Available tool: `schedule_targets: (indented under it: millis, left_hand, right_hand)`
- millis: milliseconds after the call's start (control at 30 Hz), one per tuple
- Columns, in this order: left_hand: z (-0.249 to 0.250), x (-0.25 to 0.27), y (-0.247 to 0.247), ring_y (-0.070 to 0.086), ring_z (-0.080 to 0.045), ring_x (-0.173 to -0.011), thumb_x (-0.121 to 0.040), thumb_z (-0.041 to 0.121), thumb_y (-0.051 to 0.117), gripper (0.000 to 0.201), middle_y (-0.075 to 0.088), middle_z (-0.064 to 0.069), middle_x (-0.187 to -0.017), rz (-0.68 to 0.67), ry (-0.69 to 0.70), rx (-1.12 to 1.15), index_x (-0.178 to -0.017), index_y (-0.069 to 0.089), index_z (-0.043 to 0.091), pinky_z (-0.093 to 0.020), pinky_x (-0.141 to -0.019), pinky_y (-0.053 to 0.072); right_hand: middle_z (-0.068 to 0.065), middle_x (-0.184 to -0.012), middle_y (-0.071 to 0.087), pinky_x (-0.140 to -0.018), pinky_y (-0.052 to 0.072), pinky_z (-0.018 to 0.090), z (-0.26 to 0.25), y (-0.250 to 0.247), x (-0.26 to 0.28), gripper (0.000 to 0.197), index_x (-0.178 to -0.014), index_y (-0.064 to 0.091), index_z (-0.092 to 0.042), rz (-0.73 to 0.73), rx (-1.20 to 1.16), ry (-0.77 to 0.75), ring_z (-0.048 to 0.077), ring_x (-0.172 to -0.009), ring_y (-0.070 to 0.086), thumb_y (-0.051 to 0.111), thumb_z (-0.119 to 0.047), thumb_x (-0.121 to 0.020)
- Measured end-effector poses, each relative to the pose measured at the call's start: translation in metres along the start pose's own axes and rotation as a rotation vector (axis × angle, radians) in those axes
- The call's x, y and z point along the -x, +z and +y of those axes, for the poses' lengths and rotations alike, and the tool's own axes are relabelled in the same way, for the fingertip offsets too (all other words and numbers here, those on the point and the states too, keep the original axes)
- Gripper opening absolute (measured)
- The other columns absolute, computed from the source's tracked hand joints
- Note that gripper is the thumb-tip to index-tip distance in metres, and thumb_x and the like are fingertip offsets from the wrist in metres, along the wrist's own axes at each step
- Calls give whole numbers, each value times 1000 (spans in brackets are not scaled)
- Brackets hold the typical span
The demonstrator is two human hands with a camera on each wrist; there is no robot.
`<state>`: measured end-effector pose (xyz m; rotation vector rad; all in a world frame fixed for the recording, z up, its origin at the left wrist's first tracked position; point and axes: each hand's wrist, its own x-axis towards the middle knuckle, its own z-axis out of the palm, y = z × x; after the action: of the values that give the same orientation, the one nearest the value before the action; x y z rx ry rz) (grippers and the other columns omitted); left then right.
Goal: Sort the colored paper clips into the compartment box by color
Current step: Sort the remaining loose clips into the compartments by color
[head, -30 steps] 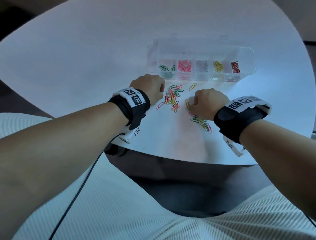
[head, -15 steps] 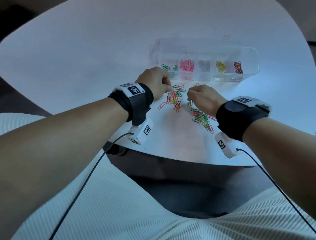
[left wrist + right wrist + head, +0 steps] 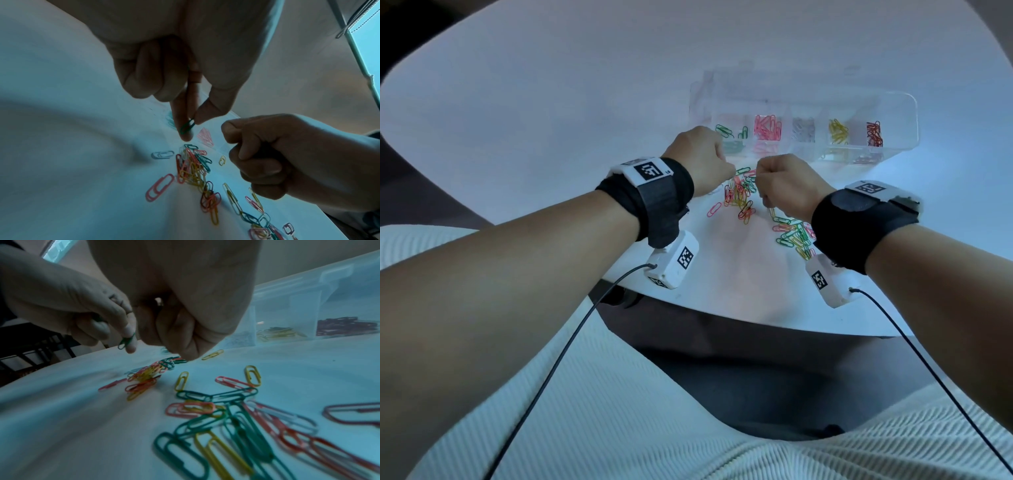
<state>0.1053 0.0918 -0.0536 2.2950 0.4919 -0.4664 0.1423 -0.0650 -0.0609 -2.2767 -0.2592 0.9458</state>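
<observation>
three views: head from above, two wrists low.
head camera looks down over the table (image 3: 551,102); wrist cameras sit close, sharing the loose clip pile (image 3: 739,195) between them.

A green clip (image 3: 187,126) is pinched in the left hand (image 3: 700,159). In the clear box (image 3: 907,113) five colours are kept apart — green, then pink, silver-grey, yellow and dark red, counted from the box's left end. In front of the box, on the white table (image 3: 551,102), a mixed pile (image 3: 739,195) of pink, yellow, green and red clips is seen. Black wristbands (image 3: 654,198) are worn — each bearing white tags printed with black-and-white square codes. White ribbed fabric (image 3: 585,411) is seen below the table.
</observation>
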Motion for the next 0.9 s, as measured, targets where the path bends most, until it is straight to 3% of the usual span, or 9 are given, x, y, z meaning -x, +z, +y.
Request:
schedule_targets:
  millis: [233,367,400,433,467,500,533,667,900]
  left_hand:
    - [3,-1,-1,60,-25,-83,-87,13,46,17,68,-8,-95,-20,-12,-1,-80,61,12,-28,-70,46]
    - [7,-3,-3,41,-20,-72,-90,9,41,30,46,-7,-65,-56,-73,-52,-59,40,12,-26,-59,36]
    - [9,-2,-3,33,-16,-69,-87,5,39,28,40,-18,-65,-73,-76,-60,-59,38,3,-26,-52,30]
    - [10,-1,-3,32,-35,-60,-84,3,38,24,39,-27,-71,-88,-76,-57,-62,36,-5,-27,-48,24]
    - [10,0,-2,36,-28,-105,-84,4,38,24,37,-29,-72,-98,-73,-37,-64,42,-9,-27,-48,24]
    - [10,-1,-2,31,-12,-71,-85,6,39,26,41,-24,-69,-106,-65,-18,-63,48,-2,-27,-51,29]
    - [9,-2,-1,42,-32,-69,-89,10,39,27,47,-15,-73,-108,-53,-20,-65,52,6,-26,-59,35]
    - [7,-4,4,48,-22,-82,-97,20,40,20,54,-2,-90,-106,-8,-124,-82,53,17,-24,-73,38]
    - [11,2,9,53,-20,-71,-91,3,32,31,53,-4,-97,-121,95,-20,-93,60,16,-31,-63,43]
  right_hand:
    - [6,-93,64,-75,48,36,-1,9,-13,24,-97,63,-21,189,295,-106,31,-89,57,39,-21,-93]
    - [2,-113,66,-77,44,31,0,13,-22,27,-118,64,-37,241,530,-127,29,-104,60,48,-36,-96]
    - [3,-118,65,-77,44,30,-1,12,-23,27,-119,64,-38,239,564,-124,29,-105,61,51,-38,-95]
    - [5,-118,65,-76,44,30,-2,11,-24,27,-119,64,-39,232,584,-114,30,-104,62,54,-39,-94]
    - [6,-116,65,-75,44,30,-4,10,-25,27,-118,65,-39,224,596,-97,30,-101,63,57,-39,-92]
    - [7,-113,65,-73,44,29,-6,9,-25,25,-115,67,-37,219,603,-77,30,-98,63,60,-39,-91]
    - [7,-109,66,-71,44,28,-8,9,-26,23,-111,69,-35,217,608,-59,30,-95,63,62,-38,-89]
    - [6,-90,63,-64,41,27,-15,11,-28,15,-96,73,-22,201,572,15,25,-80,59,68,-30,-84]
    - [0,-80,58,-64,39,26,-4,-3,-10,5,-87,64,-22,213,397,-51,22,-78,54,60,-25,-85]
